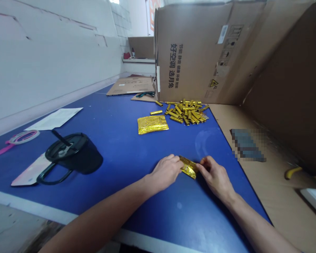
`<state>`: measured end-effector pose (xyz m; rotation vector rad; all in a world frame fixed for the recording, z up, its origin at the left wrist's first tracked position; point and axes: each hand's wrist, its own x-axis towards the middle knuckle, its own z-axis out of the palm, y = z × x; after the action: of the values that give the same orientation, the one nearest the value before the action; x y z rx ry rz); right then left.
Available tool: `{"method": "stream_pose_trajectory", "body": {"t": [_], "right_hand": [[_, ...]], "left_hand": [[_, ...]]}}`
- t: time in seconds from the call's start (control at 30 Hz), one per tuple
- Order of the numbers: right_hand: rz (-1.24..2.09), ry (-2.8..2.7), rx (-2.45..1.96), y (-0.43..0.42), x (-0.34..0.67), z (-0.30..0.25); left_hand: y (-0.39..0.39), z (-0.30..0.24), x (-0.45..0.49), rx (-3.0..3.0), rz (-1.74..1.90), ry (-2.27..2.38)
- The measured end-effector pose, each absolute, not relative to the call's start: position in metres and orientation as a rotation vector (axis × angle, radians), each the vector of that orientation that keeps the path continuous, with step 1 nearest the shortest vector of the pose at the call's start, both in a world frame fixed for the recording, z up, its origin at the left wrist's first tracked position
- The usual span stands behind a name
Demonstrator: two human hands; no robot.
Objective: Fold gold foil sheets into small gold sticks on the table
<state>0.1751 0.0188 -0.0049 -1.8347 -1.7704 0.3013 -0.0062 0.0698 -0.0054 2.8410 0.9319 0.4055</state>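
Note:
Between my two hands, just above the blue table, is a small piece of shiny gold foil (189, 167), partly folded. My left hand (168, 170) grips its left end, fingers closed over it. At the other end, my right hand (214, 175) pinches the foil with thumb and fingers. Farther back lies a flat stack of gold foil sheets (152, 124). Behind and right of that stack sits a heap of small folded gold foil tubes (188, 111), with one single foil tube (156, 112) lying apart from it.
A black lidded mug (76, 153) with a straw stands at left on a pale pink card (33, 170). Near it lie a roll of tape (26, 137) and white paper (55, 118). A large cardboard box (195, 52) rises behind the heap. A blurred dark object (247, 144) lies on cardboard at right.

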Motion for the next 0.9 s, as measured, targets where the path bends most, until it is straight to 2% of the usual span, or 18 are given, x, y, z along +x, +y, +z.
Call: {"method": "stream_pose_trajectory", "body": {"t": [0.13, 0.27, 0.57, 0.9], "right_hand": [[0.275, -2.058, -1.638, 0.012, 0.174, -0.004], [0.184, -2.259, -1.694, 0.01, 0.171, -0.006], [0.218, -2.142, -1.756, 0.016, 0.176, -0.012], [0.231, -2.028, -1.925, 0.016, 0.17, -0.008]], "left_hand": [[0.07, -0.006, -0.005, 2.887, 0.4, 0.966], [0.07, -0.009, -0.003, 2.874, 0.411, 1.014], [0.081, -0.013, -0.01, 2.668, 0.488, 1.048], [0.08, -0.008, -0.012, 2.617, 0.365, 1.221]]}}
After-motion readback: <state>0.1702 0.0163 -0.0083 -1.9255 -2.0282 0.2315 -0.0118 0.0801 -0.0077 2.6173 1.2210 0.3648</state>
